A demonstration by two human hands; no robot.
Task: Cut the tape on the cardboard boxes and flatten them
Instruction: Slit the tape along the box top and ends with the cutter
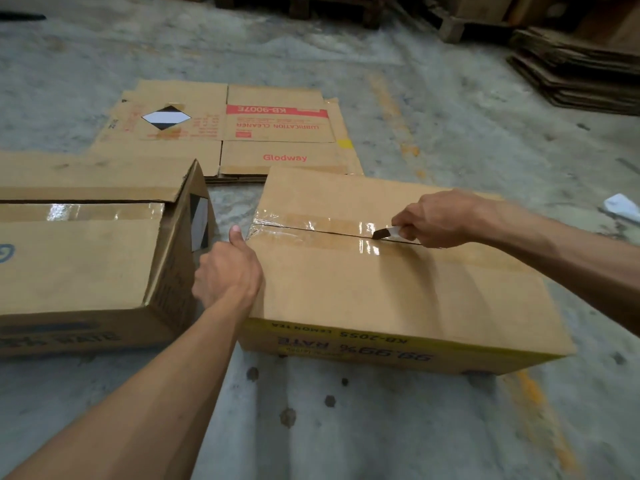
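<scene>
A closed cardboard box point(381, 289) with a yellow printed side sits on the concrete floor in front of me. Clear tape point(311, 228) runs along its top seam. My right hand point(436, 220) grips a small knife point(386, 233), whose dark blade tip rests in the seam about midway along the tape. My left hand point(228, 271) presses against the box's left edge, thumb up at the top corner. A second taped box point(86, 258) stands to the left, one end flap raised.
A flattened box point(242, 133) with red print lies on the floor beyond both boxes. A stack of flattened cardboard point(575, 67) sits at the far right, with wooden pallets point(450, 26) behind. White scrap point(621, 206) lies at the right.
</scene>
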